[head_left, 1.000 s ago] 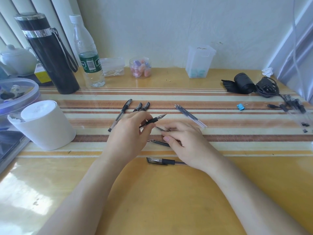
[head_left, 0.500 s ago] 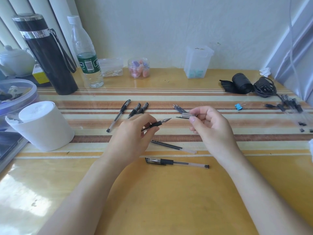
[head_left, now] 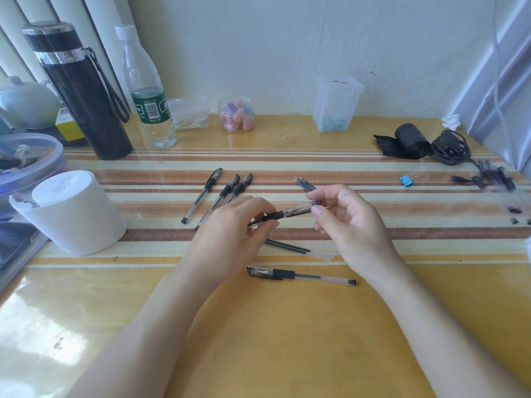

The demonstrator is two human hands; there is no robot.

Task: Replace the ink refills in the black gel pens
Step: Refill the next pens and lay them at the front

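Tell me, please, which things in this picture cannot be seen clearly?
The held pen: head view, rear barrel hidden under the left hand.
The spare refills: head view, mostly behind the right hand.
The pens at the right edge: head view, blurred and partly cut off.

Far left stood a black thermos (head_left: 83, 93), a water bottle (head_left: 145, 90) and a white teapot (head_left: 28, 101), a white cup (head_left: 69, 214) sat nearer left, a jar of pink capsules (head_left: 236, 114) and a clear box (head_left: 336, 104) were by the far wall, and a blue binder clip (head_left: 405, 180) and a black cable (head_left: 451, 150) lay right.
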